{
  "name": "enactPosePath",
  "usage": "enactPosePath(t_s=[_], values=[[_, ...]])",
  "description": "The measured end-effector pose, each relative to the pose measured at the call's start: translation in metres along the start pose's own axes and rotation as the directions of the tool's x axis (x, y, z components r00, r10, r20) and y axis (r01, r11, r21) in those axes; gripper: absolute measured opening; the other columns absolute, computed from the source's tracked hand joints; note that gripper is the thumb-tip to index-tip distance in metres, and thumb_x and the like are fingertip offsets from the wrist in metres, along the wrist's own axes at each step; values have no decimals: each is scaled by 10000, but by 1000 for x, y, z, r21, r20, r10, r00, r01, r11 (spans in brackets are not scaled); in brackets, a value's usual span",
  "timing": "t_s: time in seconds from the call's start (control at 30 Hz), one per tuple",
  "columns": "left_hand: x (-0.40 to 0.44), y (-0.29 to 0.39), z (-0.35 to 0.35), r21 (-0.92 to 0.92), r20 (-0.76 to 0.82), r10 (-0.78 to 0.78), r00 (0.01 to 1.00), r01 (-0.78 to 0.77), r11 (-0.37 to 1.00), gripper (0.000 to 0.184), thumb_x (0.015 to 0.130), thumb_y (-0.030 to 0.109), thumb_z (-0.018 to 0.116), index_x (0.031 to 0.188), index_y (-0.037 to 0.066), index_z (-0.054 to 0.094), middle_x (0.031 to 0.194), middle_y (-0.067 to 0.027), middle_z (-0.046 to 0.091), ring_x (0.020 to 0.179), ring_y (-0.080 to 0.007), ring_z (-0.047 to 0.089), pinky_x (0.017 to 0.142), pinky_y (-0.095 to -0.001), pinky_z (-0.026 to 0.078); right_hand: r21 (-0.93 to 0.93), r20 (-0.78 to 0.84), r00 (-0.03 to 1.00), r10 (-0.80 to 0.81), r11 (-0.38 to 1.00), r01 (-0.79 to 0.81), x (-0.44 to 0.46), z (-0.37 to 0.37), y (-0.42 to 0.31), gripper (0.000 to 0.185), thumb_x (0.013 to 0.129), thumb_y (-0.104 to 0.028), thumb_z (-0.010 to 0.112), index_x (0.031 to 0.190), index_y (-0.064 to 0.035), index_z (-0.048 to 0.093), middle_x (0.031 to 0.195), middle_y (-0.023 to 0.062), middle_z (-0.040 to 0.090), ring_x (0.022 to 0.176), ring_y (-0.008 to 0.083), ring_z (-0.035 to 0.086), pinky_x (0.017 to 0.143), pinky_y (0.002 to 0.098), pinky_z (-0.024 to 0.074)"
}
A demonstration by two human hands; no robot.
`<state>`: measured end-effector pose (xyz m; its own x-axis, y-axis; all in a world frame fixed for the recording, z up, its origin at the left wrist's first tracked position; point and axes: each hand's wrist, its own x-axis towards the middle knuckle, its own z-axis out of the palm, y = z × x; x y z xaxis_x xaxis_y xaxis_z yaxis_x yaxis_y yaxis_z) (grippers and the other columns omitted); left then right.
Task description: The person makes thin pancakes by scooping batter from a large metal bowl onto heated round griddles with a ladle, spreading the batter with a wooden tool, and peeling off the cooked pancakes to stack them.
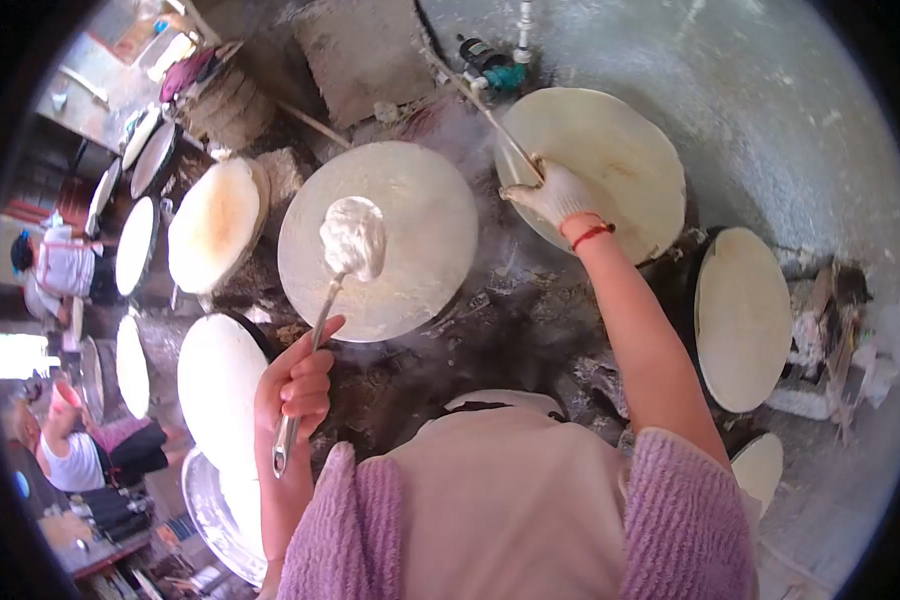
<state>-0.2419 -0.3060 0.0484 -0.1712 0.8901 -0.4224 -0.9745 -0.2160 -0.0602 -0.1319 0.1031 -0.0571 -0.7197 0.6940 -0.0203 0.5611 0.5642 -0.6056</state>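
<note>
My left hand (298, 385) is closed round the handle of a metal ladle (354, 238). White batter fills the ladle's bowl, which is over a round pan (425, 210) coated with a thin pale layer. My right hand (555, 192), in a whitish glove with stained fingertips and a red band at the wrist, grips a long thin stick (478, 97). That hand is over the left part of another round pan (625, 160) with a pale sheet on it. Whether the glove touches the sheet cannot be told.
More round pans stand around: one at the right (743, 320), one at the left (213, 225). A metal basin (205, 515) is at the lower left. Two people (65, 265) (75, 455) are at the far left. A grey wall (770, 120) rises at the upper right.
</note>
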Motion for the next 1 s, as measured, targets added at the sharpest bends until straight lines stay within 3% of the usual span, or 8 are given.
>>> enactPosePath(t_s=[0.13, 0.23, 0.33, 0.4, 0.5, 0.63, 0.83, 1.0], values=[[-28, 5, -1, 427, -119, 269, 956, -196, 883, 458, 1021, 146, 333, 1443, -2, 229, 701, 9, 346, 437, -23, 321, 304, -163, 313, -292, 47, 995, 82, 954, -65, 41, 27, -11, 610, 707, -389, 782, 1146, -12, 591, 1079, 243, 634, 1032, 381, 607, 900, 445, 479], [-41, 5, -3, -25, -32, 232, 972, -233, 972, 470, 1027, 151, 305, 1454, -8, 192, 714, -2, 354, 447, -36, 335, 323, -178, 348, -336, 86, 992, 88, 940, -54, 60, 30, 8, 591, 693, -344, 791, 1122, 15, 603, 1081, 224, 640, 1027, 372, 612, 889, 443, 481], [-46, -4, 2, -256, 100, 228, 969, -196, 947, 507, 1032, 158, 265, 1480, 4, 84, 738, -42, 367, 471, -65, 365, 352, -200, 382, 81, 204, 963, 175, 978, -195, 56, -10, 5, 480, 690, -289, 796, 1022, 21, 642, 891, 148, 669, 784, 257, 657, 709, 380, 518], [-54, -15, 14, -303, 212, 258, 943, -187, 934, 535, 1035, 165, 269, 1488, 20, 24, 746, -68, 371, 452, -70, 355, 344, -205, 376, 329, 151, 964, 220, 908, -259, 61, -17, 43, 405, 745, -312, 779, 1065, -93, 661, 660, 0, 559, 479, 75, 482, 416, 250, 364], [-62, -22, 18, -254, 474, 273, 837, -167, 953, 560, 1034, 171, 314, 1501, 68, 23, 700, -31, 355, 418, -51, 317, 320, -194, 337, 693, 326, 901, 286, 576, -434, 45, -63, 52, 263, 797, -314, 736, 946, -112, 660, 615, -66, 489, 423, 22, 377, 364, 207, 259], [-32, -34, 24, 449, 3, 472, 881, -423, 787, 481, 1022, 184, 389, 1474, 129, 233, 610, 46, 266, 405, -15, 253, 303, -173, 272, 853, 386, 897, 213, 289, -436, 38, -95, 79, 203, 852, -332, 688, 851, -139, 624, 517, -95, 412, 364, 18, 309, 327, 213, 195], [6, -32, -14, -176, 148, 151, 977, -124, 976, 435, 1047, 208, 291, 1434, 12, 254, 693, 1, 324, 458, -55, 325, 347, -195, 343, 954, 220, 962, -161, -173, -247, 15, -167, 107, 179, 950, -266, 566, 845, -122, 585, 444, -93, 363, 315, 19, 257, 299, 196, 175], [-15, -61, -16, -55, 2, 297, 955, -297, 953, 453, 1046, 202, 254, 1454, 9, 211, 704, -3, 321, 462, -60, 333, 346, -203, 357, 995, -56, 990, 127, 90, 45, 4, -233, 81, 245, 1003, -288, 442, 1109, -118, 582, 462, -105, 330, 327, 17, 251, 286, 193, 202]])
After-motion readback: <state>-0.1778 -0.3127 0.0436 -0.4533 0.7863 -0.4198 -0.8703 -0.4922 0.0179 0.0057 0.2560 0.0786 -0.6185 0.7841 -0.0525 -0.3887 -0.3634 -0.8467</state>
